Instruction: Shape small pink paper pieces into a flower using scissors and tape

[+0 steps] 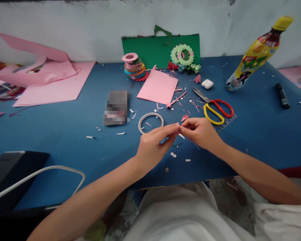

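My left hand (pixel 155 142) and my right hand (pixel 199 132) meet fingertip to fingertip above the blue table. Both are closed in a pinch. What they hold is almost wholly hidden; only a hint of pink shows between the fingers. Just behind the fingertips lies a small folded pink paper piece (pixel 185 117). A roll of tape (pixel 140 124) rests flat behind my left hand. Beyond my right hand are scissors (pixel 212 107) with one red and one yellow handle loop, blades pointing away to the left. A folded pink paper sheet (pixel 158 86) lies farther back, with a pink paper strip (pixel 178 99) beside it.
Stacked paper rings (pixel 132 67) and a green board (pixel 155 50) stand at the back. A tilted-looking drink bottle (pixel 256 55), white earbud case (pixel 207 83) and black marker (pixel 282 96) are right. Large pink sheets (pixel 82 80) and a white cable (pixel 57 167) are left. Paper scraps litter the middle.
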`<state>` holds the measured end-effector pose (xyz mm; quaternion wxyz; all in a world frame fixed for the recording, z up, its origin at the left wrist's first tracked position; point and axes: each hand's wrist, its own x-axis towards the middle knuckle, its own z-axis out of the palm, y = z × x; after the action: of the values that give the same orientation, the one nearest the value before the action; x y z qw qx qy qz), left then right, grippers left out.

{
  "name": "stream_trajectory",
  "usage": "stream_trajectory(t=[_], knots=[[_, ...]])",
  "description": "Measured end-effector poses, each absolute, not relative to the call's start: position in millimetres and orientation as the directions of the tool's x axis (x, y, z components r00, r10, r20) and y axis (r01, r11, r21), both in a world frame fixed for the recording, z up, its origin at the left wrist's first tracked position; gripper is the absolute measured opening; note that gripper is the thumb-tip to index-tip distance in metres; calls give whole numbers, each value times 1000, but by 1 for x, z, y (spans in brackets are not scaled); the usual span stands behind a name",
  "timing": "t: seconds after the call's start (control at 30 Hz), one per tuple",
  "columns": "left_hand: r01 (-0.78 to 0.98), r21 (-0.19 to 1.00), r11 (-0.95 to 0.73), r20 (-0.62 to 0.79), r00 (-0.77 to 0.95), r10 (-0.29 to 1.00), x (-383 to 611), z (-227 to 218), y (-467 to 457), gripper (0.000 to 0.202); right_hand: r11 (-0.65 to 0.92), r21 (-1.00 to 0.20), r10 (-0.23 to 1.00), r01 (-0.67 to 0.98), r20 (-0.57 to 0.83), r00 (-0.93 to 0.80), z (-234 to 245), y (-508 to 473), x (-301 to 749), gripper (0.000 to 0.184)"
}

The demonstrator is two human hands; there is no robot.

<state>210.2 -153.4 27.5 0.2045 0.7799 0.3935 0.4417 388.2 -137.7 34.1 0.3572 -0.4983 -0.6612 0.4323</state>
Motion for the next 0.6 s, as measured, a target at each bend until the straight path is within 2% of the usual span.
stream_trajectory(t=[0.37, 0.6], knots=[[424, 632, -649, 562, 326, 760, 211, 28, -154, 30, 104, -942, 965, 319, 18, -262, 35, -137, 388, 27], [380, 631, -676, 591, 328, 737, 210, 29, -156, 32, 120, -925, 964, 362, 22, -264, 32, -136, 390, 30]])
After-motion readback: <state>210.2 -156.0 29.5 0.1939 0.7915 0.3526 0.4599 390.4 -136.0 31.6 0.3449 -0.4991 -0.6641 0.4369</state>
